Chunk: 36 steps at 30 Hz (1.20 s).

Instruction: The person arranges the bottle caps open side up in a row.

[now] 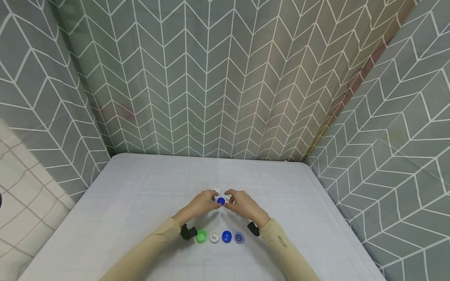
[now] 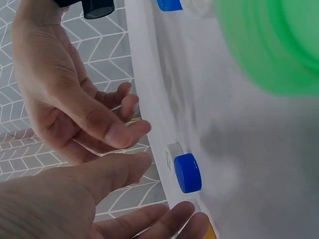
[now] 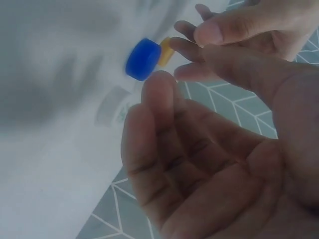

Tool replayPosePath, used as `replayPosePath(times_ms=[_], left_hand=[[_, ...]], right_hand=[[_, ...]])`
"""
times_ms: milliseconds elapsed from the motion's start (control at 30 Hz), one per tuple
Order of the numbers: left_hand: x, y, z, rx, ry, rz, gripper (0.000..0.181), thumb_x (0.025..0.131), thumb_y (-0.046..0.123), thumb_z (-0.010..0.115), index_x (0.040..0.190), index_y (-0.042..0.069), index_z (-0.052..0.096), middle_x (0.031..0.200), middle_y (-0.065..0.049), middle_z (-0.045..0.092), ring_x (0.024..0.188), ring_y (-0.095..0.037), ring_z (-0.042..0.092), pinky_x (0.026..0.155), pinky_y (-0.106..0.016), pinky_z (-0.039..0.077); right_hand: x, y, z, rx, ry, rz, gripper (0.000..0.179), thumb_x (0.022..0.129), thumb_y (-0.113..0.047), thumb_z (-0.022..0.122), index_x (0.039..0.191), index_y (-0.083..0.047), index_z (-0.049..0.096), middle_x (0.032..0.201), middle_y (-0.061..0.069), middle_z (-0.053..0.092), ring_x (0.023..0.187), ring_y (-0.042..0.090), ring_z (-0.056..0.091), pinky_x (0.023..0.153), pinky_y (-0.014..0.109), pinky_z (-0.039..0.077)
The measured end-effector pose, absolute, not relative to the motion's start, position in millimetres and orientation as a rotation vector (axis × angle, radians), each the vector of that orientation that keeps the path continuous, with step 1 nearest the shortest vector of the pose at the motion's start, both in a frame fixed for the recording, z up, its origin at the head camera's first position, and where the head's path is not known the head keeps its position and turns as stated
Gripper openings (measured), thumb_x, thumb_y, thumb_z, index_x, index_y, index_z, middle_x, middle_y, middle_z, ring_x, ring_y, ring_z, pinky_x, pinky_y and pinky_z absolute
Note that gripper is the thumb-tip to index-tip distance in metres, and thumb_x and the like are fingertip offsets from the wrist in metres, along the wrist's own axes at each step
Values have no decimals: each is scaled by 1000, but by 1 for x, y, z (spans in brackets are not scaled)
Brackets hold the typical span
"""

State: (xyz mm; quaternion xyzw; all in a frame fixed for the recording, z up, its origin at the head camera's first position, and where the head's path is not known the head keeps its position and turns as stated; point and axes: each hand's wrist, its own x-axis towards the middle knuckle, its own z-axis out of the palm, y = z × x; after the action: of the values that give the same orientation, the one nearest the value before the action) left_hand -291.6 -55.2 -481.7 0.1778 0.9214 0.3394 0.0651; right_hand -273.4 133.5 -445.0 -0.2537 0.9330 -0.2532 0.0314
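A blue bottle cap [image 1: 220, 201] lies on the white table between the two hands, and shows as a blue disc [image 2: 188, 173] in the left wrist view. My left hand [image 1: 203, 201] is just left of it, fingers loosely bent and nothing gripped. On the other side my right hand [image 1: 243, 204] curves toward the cap, its fingers apart from it in the right wrist view [image 3: 199, 164]. A white cap [image 1: 228, 196] with a printed mark sits close by the right fingertips. Beyond the blue cap, a yellow-orange piece [image 3: 166, 51] is partly hidden by the left fingers.
Nearer the body a row stands on the table [image 1: 147, 187]: a green cap [image 1: 201, 236], a white cap [image 1: 214, 237], a blue cap [image 1: 226, 236] and a translucent bluish-purple cap [image 1: 239, 237]. Patterned grey curtains [image 1: 218, 78] enclose the back and sides.
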Motion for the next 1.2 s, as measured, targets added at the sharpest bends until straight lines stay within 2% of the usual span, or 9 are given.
replayPosePath(times_ms=[200, 467, 933, 1200], left_hand=[[-295, -52, -482, 549, 2806, 980, 52, 83, 22, 74, 125, -4, 59, 95, -11, 68, 77, -16, 60, 68, -31, 50], [-298, -48, -485, 607, 2814, 945, 51, 82, 18, 75, 123, -8, 59, 81, -7, 67, 65, -12, 55, 61, -25, 46], [-300, -48, -491, 687, 2844, 945, 28, 81, 9, 75, 105, -4, 69, 75, -3, 61, 61, -9, 52, 56, -22, 43], [-301, -48, -489, 685, 2853, 899, 24, 78, 7, 77, 99, -1, 70, 79, -4, 62, 69, -12, 53, 63, -26, 46]], right_hand=[[-279, 130, -451, -741, 2868, -756, 45, 85, -17, 71, 124, 1, 59, 84, 8, 69, 65, 10, 55, 59, 24, 45], [-286, 124, -464, -767, 2841, -760, 46, 80, -12, 75, 121, 4, 60, 75, 4, 66, 61, 6, 53, 57, 21, 44], [-287, 118, -468, -738, 2837, -765, 36, 80, -5, 74, 113, 4, 62, 74, 5, 65, 60, 8, 51, 56, 21, 43], [-295, 114, -473, -755, 2848, -784, 27, 78, 1, 72, 104, 5, 65, 70, 4, 62, 59, 7, 49, 54, 19, 41]])
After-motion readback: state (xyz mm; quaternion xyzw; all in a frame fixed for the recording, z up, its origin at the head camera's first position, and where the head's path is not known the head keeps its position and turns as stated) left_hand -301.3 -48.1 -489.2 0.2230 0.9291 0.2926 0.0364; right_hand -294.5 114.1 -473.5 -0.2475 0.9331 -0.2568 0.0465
